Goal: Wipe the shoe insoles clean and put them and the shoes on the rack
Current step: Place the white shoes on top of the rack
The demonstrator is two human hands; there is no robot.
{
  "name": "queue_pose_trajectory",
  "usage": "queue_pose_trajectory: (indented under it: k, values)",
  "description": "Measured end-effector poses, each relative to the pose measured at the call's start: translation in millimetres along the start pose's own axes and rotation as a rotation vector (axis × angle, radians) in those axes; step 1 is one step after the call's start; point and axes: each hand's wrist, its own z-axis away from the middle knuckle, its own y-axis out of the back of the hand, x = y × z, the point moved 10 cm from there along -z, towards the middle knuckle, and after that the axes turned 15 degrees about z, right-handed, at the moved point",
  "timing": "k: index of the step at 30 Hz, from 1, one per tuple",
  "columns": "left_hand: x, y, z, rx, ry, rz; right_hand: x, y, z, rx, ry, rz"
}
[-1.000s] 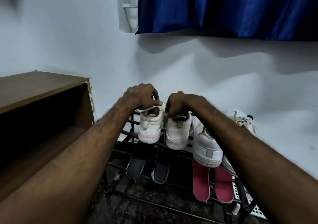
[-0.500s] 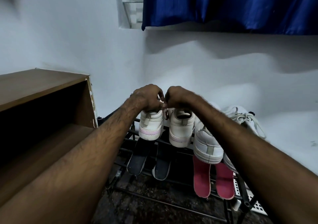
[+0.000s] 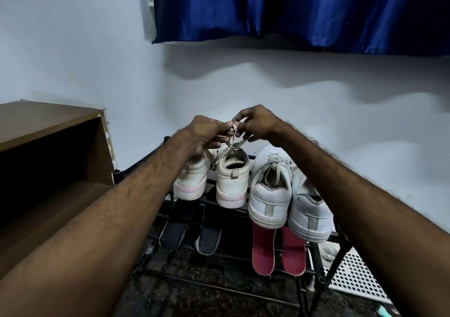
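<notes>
Our left hand and right hand meet above the rack, fingers pinching the laces of the cream shoes on its top tier, left of the white shoes. Dark insoles and red insoles lie on the tier below.

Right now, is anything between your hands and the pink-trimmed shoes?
Nothing visible. The left hand and right hand pinch the laces just above the pink-trimmed shoes, which sit on the rack, top tier.
</notes>
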Motion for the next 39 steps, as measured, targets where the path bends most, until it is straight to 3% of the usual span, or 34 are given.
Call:
queue_pose_trajectory:
  k: [5, 8, 12, 15, 19, 23, 28, 32, 36, 39]
  values:
    - [-21, -8, -1, -0.003, -0.084, -0.263, 10, 0, 7, -0.090, 0.006, 0.094]
    - [-9, -16, -4, 0.039, -0.214, -0.624, 15, 5, 8, -0.079, 0.003, 0.128]
    - [-10, -44, 4, -0.135, -0.144, -1.148, 22, 1, 10, -0.128, 0.014, 0.232]
    - [-2, -60, 9, -0.228, -0.159, -1.322, 17, 1, 14, -0.213, 0.072, 0.340]
    - [28, -55, 10, -0.159, -0.314, -1.358, 18, -14, 28, -0.408, 0.149, 0.651]
    - [25, -37, 9, -0.184, -0.268, -1.350, 31, -33, 43, -0.494, 0.166, 0.886]
    - [-2, -37, 14, -0.303, -0.163, -1.382, 19, -11, 47, -0.385, 0.260, 0.827]
    - [-1, -50, 18, -0.364, -0.134, -1.444, 30, -11, 59, -0.502, 0.243, 0.877]
    - [34, -61, 20, -0.200, -0.339, -1.519, 29, -13, 60, -0.431, 0.308, 0.900]
    - [19, -70, 21, -0.222, -0.390, -1.538, 25, 1, 59, -0.302, 0.348, 0.818]
